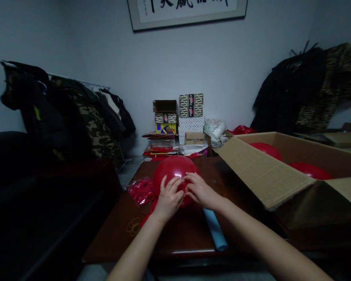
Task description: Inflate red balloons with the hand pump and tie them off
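Observation:
An inflated red balloon (172,167) rests over the dark wooden table (117,234). On its near side my left hand (169,197) has its fingers bent, with thumb and fingertips pinched at the balloon. My right hand (200,190) meets it from the right, fingertips also pinched together at the balloon's near side; the neck itself is too small to make out. A clear packet of red balloons (140,191) lies to the left of the balloon. Near the right forearm a blue cylinder (215,230) lies on the table.
An open cardboard box (269,171) with red balloons inside stands at the right. Yellow rubber bands (133,226) lie at the table's left. Stacked boxes (191,125) are behind the table. A black sofa (46,218) is at the left.

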`<act>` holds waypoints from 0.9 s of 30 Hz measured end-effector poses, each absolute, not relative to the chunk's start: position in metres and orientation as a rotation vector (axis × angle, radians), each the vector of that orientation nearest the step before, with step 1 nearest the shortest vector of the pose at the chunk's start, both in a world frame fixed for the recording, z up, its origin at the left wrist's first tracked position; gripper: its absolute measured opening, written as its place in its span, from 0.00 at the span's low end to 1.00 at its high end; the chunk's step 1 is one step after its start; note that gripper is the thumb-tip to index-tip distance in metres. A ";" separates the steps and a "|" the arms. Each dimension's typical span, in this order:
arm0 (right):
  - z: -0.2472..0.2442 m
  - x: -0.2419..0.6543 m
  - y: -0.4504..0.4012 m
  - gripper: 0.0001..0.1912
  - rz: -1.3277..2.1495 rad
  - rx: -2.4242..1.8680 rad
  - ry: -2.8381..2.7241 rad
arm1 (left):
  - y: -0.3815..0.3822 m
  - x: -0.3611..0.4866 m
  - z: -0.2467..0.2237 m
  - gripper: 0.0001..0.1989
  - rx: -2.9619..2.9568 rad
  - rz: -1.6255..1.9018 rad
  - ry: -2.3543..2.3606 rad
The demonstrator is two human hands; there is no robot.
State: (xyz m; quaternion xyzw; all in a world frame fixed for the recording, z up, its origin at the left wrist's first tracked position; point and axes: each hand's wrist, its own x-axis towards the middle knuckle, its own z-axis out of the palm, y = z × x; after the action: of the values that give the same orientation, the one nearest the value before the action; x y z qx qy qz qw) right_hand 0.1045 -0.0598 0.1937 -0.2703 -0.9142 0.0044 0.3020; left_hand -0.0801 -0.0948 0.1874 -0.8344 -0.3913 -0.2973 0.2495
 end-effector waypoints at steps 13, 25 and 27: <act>0.201 0.109 -0.068 0.04 0.015 -0.699 -2.482 | -0.098 -0.074 0.189 0.05 -2.327 -0.880 -1.231; 0.210 0.120 -0.079 0.05 0.107 -0.620 -2.472 | -0.110 -0.065 0.195 0.05 -2.284 -1.005 -1.294; 0.207 0.119 -0.077 0.07 0.013 -0.675 -2.430 | -0.112 -0.065 0.198 0.05 -2.281 -0.991 -1.279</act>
State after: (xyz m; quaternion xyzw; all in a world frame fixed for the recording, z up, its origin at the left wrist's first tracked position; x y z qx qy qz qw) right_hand 0.1188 -0.0773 0.2071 -0.2548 -0.9177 0.0050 0.3048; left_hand -0.0647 -0.1120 0.1983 -0.8035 -0.4505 -0.3491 0.1720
